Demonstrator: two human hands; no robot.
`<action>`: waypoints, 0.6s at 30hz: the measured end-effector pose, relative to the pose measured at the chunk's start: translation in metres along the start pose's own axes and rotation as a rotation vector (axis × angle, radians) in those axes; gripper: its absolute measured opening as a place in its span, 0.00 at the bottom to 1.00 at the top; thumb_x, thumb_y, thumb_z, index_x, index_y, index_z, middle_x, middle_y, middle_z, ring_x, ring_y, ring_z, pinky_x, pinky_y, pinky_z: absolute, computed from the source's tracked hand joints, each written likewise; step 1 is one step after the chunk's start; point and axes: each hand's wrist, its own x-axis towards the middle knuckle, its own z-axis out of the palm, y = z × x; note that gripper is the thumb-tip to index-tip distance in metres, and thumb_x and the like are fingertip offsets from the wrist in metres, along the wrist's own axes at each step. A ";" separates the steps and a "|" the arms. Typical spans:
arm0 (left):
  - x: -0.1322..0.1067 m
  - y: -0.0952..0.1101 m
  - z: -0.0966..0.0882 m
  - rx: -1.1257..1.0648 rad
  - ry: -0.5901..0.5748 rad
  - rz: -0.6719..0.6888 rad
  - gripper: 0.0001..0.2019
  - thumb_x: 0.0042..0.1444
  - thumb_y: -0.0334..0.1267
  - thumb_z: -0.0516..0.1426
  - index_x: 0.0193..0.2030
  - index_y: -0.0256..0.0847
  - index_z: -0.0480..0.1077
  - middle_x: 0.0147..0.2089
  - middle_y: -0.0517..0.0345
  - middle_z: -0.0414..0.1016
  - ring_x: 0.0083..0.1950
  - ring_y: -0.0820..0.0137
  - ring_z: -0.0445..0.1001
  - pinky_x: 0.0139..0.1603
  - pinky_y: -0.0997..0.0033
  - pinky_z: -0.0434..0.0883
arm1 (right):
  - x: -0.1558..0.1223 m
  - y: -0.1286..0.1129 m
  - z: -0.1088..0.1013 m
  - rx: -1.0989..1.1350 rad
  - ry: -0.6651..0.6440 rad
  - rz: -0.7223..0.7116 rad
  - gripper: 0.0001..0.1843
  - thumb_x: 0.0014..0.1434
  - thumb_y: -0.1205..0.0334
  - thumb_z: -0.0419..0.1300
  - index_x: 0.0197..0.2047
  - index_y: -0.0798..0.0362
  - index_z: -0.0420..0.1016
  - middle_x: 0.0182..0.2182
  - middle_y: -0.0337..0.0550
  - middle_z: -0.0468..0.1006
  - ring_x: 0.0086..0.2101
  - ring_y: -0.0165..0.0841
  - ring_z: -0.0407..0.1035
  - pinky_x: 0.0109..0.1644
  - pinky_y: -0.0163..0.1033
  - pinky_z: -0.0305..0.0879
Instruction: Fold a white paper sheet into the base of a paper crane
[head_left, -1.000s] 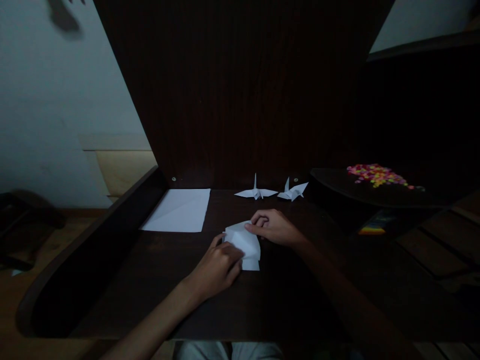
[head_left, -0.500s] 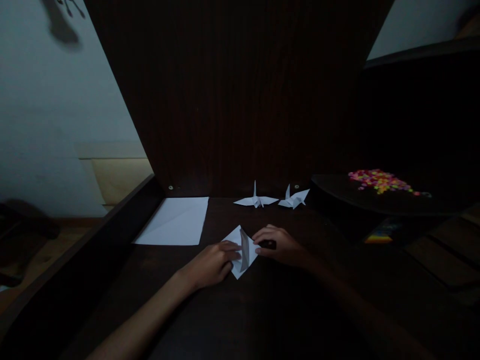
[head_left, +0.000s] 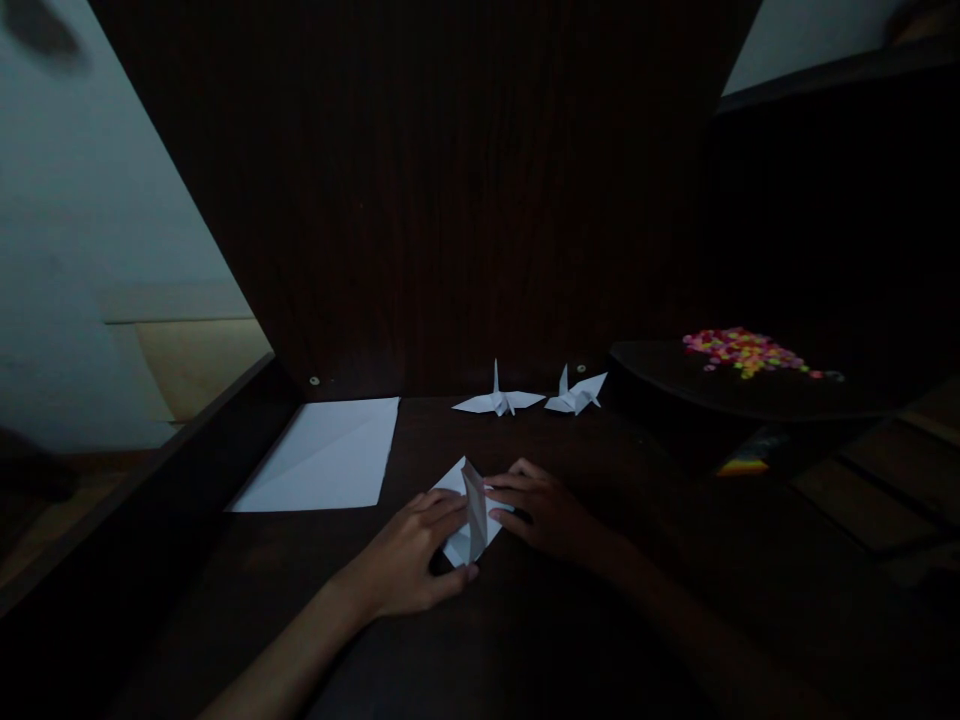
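A small white folded paper (head_left: 454, 548) lies on the dark desk in front of me, diamond-shaped, with one flap standing up along its middle. My left hand (head_left: 411, 555) rests on its left part, fingers stretched over the sheet and thumb spread away near the lower corner. From the other side, my right hand (head_left: 536, 505) touches the right part with extended fingers, the thumb apart below them. The undersides of both hands are hidden. Behind the hands stand two white paper cranes, one with wings spread (head_left: 500, 402) and another turned at an angle (head_left: 577, 400).
A larger white sheet (head_left: 322, 455) with a diagonal crease lies at the left. The desk's raised left side (head_left: 187, 460) and tall back panel (head_left: 450, 200) bound the surface. On a dark shelf (head_left: 660, 375) at the right is a pile of small colourful pieces (head_left: 746, 352).
My left thumb has spread away from the fingers toward the paper's lower corner. My right fingers have moved inward, closer to the upright flap. The whole view has shifted slightly.
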 end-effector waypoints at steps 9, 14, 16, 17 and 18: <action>-0.002 -0.001 0.002 0.107 0.006 0.020 0.19 0.59 0.48 0.58 0.56 0.45 0.70 0.59 0.51 0.71 0.61 0.56 0.65 0.61 0.51 0.60 | -0.005 0.005 -0.001 0.024 0.010 -0.060 0.19 0.62 0.57 0.59 0.55 0.49 0.74 0.55 0.48 0.74 0.46 0.40 0.66 0.50 0.51 0.66; -0.004 -0.001 0.011 0.136 0.051 -0.008 0.12 0.60 0.49 0.58 0.43 0.45 0.76 0.57 0.53 0.73 0.62 0.53 0.63 0.61 0.48 0.60 | -0.008 0.002 -0.004 0.018 -0.044 -0.046 0.23 0.60 0.55 0.61 0.58 0.47 0.72 0.58 0.48 0.72 0.49 0.42 0.65 0.50 0.53 0.65; -0.003 0.000 0.013 0.117 0.078 -0.010 0.10 0.61 0.46 0.57 0.41 0.46 0.77 0.57 0.54 0.73 0.62 0.54 0.64 0.60 0.50 0.62 | -0.008 0.000 -0.004 0.009 -0.052 -0.031 0.22 0.61 0.54 0.60 0.58 0.47 0.72 0.58 0.48 0.71 0.49 0.42 0.65 0.51 0.53 0.64; -0.002 0.001 0.014 0.099 0.094 -0.009 0.09 0.61 0.43 0.57 0.42 0.46 0.77 0.57 0.54 0.74 0.62 0.55 0.64 0.60 0.52 0.62 | -0.008 0.000 -0.003 0.002 -0.052 -0.026 0.22 0.61 0.54 0.60 0.58 0.48 0.72 0.58 0.48 0.71 0.49 0.42 0.65 0.51 0.53 0.64; -0.001 0.002 0.015 0.076 0.109 -0.010 0.08 0.61 0.41 0.57 0.42 0.46 0.77 0.56 0.55 0.74 0.61 0.57 0.65 0.60 0.53 0.62 | -0.008 -0.001 -0.002 -0.003 -0.051 -0.024 0.22 0.61 0.54 0.59 0.57 0.48 0.72 0.58 0.48 0.71 0.49 0.42 0.65 0.52 0.53 0.64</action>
